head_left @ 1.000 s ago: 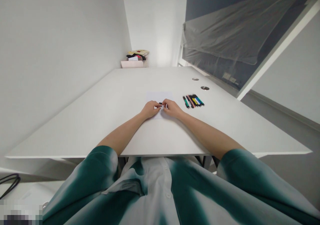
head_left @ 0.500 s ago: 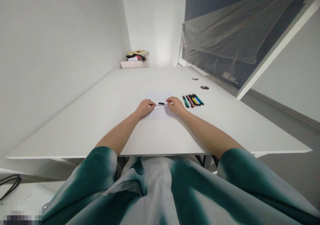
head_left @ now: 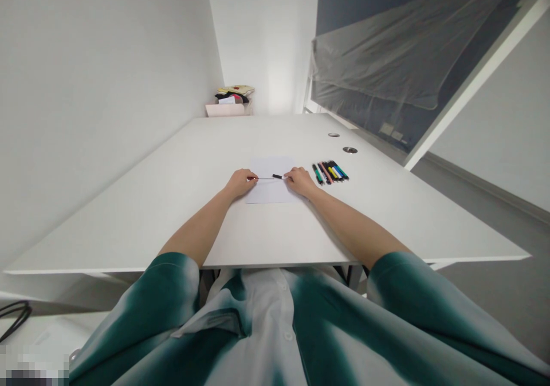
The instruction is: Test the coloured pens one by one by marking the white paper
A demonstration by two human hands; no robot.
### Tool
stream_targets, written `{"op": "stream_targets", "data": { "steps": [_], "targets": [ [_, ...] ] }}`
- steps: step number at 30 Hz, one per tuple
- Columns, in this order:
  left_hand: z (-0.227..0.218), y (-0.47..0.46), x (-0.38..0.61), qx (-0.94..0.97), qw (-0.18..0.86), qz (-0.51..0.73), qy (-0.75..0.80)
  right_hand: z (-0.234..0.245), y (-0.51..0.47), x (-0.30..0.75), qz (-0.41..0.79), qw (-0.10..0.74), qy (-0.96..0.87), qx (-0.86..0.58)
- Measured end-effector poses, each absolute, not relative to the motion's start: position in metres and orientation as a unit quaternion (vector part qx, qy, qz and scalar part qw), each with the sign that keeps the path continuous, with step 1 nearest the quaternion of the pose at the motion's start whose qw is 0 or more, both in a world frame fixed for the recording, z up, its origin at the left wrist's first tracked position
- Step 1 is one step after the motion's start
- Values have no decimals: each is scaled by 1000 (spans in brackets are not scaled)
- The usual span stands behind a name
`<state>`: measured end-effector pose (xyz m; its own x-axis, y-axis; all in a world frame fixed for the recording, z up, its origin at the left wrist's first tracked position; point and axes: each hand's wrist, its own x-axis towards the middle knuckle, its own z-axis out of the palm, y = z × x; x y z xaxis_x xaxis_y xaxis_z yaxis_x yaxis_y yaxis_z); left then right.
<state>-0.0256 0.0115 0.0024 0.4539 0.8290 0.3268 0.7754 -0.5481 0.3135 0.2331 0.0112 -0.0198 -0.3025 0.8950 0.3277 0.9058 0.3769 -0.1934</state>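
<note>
My left hand [head_left: 241, 184] is closed, its fingertips pinching one end of a thin dark rod [head_left: 266, 178] that looks like a pen refill. The rod points right, over a white sheet of paper [head_left: 270, 195]. Across from it, my right hand [head_left: 301, 181] has its fingers pinched together at a small pale piece, too small to name. A short black piece [head_left: 277, 176], perhaps a pen cap, is just left of those fingertips; whether it joins the pale piece I cannot tell. The rod's right tip ends close to the black piece.
Several coloured pens [head_left: 330, 172] lie side by side right of my right hand. Two round cable holes [head_left: 349, 150] are set in the white table [head_left: 150, 214]. At the far end stands a pale pink box [head_left: 224, 110] with things piled on it. A covered dark panel [head_left: 369, 71] rises at right.
My left hand has moved left, taking the thin rod with it and away from my right hand. My right hand stays nearly in place.
</note>
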Motion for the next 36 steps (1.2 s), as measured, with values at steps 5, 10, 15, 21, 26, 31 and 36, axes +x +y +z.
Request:
{"op": "stream_targets", "data": {
  "steps": [5, 10, 15, 21, 26, 31, 36],
  "targets": [
    [3, 12, -29, 837, 75, 243, 485, -25, 16, 238, -16, 232, -799, -554],
    [2, 14, -33, 826, 78, 249, 499, -25, 15, 244, 23, 248, -794, -554],
    [1, 16, -35, 824, 79, 249, 502, -23, 13, 245, 22, 245, -791, -561],
    [-1, 17, -34, 826, 84, 250, 498, -23, 12, 245, 20, 243, -799, -550],
    [-2, 16, -31, 829, 89, 250, 493, -21, 10, 243, 30, 251, -804, -538],
    [0, 12, -25, 836, 93, 250, 479, -18, 4, 238, 36, 238, -820, -519],
    [1, 7, -15, 842, 103, 249, 467, -15, -3, 229, 41, 232, -838, -492]
  ]
}}
